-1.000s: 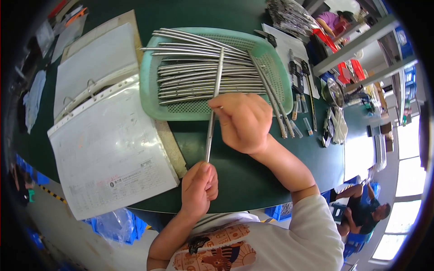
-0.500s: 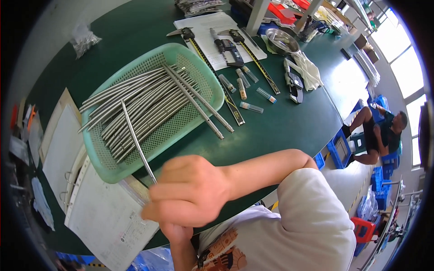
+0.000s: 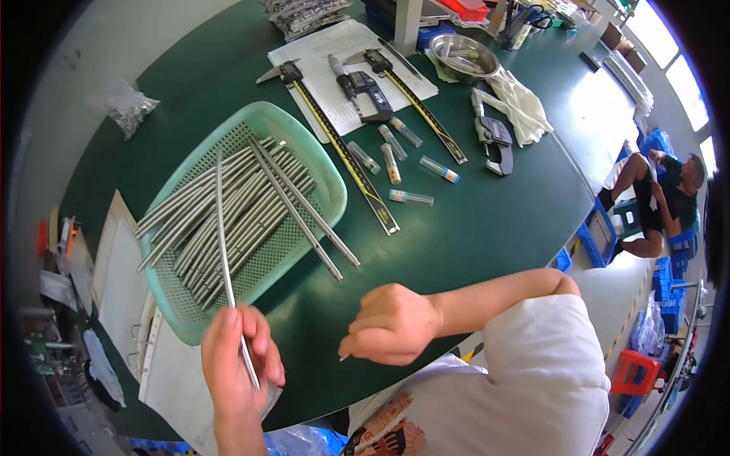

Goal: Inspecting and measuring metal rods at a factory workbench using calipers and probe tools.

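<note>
My left hand (image 3: 237, 372) is closed round the lower end of a slim metal rod (image 3: 221, 228), which slants up over a green plastic basket (image 3: 332, 171). A heap of similar metal rods (image 3: 220, 220) lies in that basket. Two rods (image 3: 304, 204) rest across its right rim, their ends jutting over the table. My right hand (image 3: 394, 325) is a closed fist to the right of the left hand, above the table. A small thin tip pokes out of its fingers; the rest of that thing is hidden.
Beyond the basket, two calipers (image 3: 334, 140) and a digital micrometer (image 3: 363, 91) lie on papers. Several small clear tubes (image 3: 411, 197) are nearby. Another micrometer (image 3: 494, 137), white gloves (image 3: 525, 110) and a steel bowl (image 3: 465, 57) stand farther right. A ring binder (image 3: 163, 365) lies left. A person (image 3: 661, 194) sits beyond the table.
My hands, together half a second ago, are now apart. The left shows at the rod's lower end; the right has moved right, away from the rod. The whole view has shifted slightly.
</note>
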`<state>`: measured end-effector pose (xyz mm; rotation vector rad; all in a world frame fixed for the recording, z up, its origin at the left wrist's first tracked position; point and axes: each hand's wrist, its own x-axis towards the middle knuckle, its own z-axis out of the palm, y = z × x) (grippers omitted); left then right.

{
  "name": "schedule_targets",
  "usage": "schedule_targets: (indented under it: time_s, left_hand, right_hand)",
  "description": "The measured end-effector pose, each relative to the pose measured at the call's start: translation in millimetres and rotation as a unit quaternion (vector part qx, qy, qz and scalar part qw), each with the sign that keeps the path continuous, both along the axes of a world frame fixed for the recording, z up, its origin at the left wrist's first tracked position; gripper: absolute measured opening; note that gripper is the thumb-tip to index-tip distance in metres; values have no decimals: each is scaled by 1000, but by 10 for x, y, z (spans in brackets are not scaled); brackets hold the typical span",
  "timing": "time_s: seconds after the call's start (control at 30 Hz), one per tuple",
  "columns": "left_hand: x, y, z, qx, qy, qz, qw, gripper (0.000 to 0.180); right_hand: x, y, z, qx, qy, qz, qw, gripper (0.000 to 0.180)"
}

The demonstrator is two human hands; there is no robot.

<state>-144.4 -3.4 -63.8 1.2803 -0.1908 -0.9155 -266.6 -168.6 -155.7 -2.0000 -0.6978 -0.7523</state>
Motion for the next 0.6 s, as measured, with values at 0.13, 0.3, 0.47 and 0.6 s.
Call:
schedule_targets:
  time_s: [0.13, 0.3, 0.47, 0.6]
  left_hand:
    - [299, -281, 70, 58, 1, -50, 997, 29]
    - [392, -539, 60, 157, -97, -79, 980, 31]
    - [329, -724, 111, 245, -229, -180, 925, 32]
    - [369, -598, -32, 231, -369, -124, 892, 26]
  right_hand:
    - [-116, 21, 34, -9, -9, 6, 1000, 13]
    - [-156, 55, 48, 4, 21, -4, 1000, 19]
    - [-131, 47, 18, -4, 8, -15, 1000, 24]
    - [-110, 24, 66, -66, 42, -30, 996, 34]
